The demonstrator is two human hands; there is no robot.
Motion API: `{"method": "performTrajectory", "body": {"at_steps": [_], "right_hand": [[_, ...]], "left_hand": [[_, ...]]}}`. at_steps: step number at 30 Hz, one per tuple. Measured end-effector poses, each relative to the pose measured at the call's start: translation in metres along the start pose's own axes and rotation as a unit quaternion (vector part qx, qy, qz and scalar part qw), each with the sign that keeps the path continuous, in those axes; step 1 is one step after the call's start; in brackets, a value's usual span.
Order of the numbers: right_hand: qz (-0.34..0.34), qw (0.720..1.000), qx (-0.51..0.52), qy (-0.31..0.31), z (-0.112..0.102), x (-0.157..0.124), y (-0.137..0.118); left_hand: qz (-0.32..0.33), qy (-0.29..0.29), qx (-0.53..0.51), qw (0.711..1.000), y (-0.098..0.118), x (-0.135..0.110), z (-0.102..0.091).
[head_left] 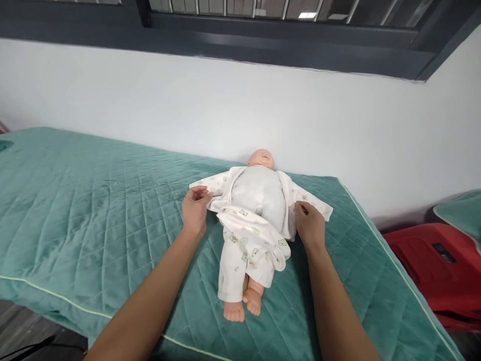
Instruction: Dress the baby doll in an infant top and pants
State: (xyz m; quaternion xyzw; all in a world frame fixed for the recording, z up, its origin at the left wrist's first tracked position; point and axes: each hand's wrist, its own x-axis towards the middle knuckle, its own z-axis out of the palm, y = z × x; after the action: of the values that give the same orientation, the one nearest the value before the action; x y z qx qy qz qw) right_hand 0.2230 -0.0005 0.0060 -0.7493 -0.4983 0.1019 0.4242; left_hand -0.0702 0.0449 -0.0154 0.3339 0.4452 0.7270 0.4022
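Note:
A baby doll (257, 193) lies on its back on a teal quilted bed cover (93, 200), head towards the wall. It wears white printed trousers (244, 255) and an unfastened white printed top (289, 200), spread open off its pale cloth torso. My left hand (194, 210) pinches the top's left flap near the sleeve. My right hand (310, 223) grips the top's right flap beside the doll's waist. Both hands are closed on fabric.
The bed runs along a white wall (240, 105) under a dark window frame (263, 35). A red object (432, 265) and another teal-covered surface (460, 210) stand to the right of the bed. The bed's front edge is near me.

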Motion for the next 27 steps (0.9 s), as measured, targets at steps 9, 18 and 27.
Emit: {"method": "performTrajectory", "body": {"at_steps": [9,18,27], "right_hand": [[0.016,0.998,0.066,-0.005,0.004,-0.006,-0.009],[0.012,0.995,0.094,0.0,0.005,-0.006,-0.008],[-0.002,0.995,0.026,-0.098,0.005,-0.004,-0.004]], "left_hand": [[0.12,0.11,0.067,0.984,0.004,-0.001,-0.019],[0.111,0.083,0.194,0.971,0.0,-0.002,-0.029],[0.247,-0.195,0.426,0.848,0.007,-0.02,-0.013]]}}
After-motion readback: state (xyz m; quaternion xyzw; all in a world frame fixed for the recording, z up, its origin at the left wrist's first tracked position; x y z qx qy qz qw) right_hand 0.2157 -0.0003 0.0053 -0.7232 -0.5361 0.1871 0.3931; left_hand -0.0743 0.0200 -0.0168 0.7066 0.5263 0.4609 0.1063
